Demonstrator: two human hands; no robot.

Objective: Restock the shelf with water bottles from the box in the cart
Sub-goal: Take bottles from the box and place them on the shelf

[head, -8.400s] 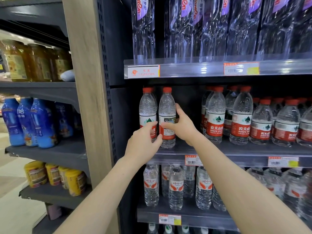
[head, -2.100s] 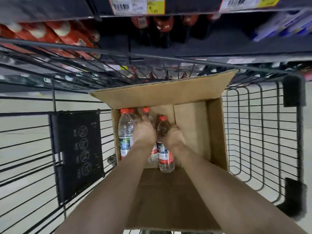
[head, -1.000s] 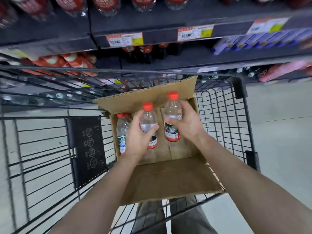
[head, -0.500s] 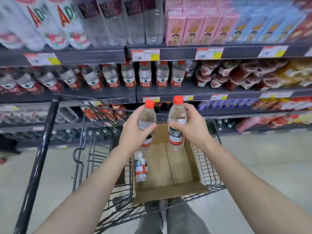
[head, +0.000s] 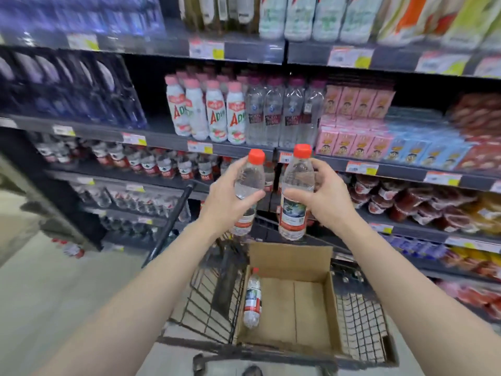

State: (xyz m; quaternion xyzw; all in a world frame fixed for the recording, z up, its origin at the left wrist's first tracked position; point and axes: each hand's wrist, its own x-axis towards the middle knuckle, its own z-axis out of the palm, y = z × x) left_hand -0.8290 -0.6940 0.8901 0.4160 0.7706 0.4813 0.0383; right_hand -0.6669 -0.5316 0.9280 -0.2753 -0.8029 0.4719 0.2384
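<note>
**Two bottles in hand, one in the box**

Left hand (head: 230,198): wrapped round the middle of a red-capped water bottle (head: 250,177), thumb across the front and fingers behind. The bottle is upright, with its cap clear above the knuckles.

Right hand (head: 324,198): closed the same way round a second bottle (head: 295,199). This one is also upright, with label and base showing below the thumb. The two bottles are side by side, close but not touching.

Straight below the right-hand grip sits the cardboard box (head: 290,256), open with its far flap raised, inside the wire cart (head: 211,294). A third bottle (head: 252,298) leans against the box's left wall, roughly under the left-hand grip. The cart handle (head: 169,223) is a dark bar slanting down to the left of the left wrist.

Beyond both grips is the shelf (head: 238,150). Behind and left of the left hand runs a row of red-capped bottles (head: 162,166); it is blurred, though they look like the same kind as those held. One tier above the caps stand white pink-capped bottles (head: 214,112) and clear dark-labelled bottles (head: 282,115). Pink cartons (head: 357,104) sit up and right of the right hand.
</note>
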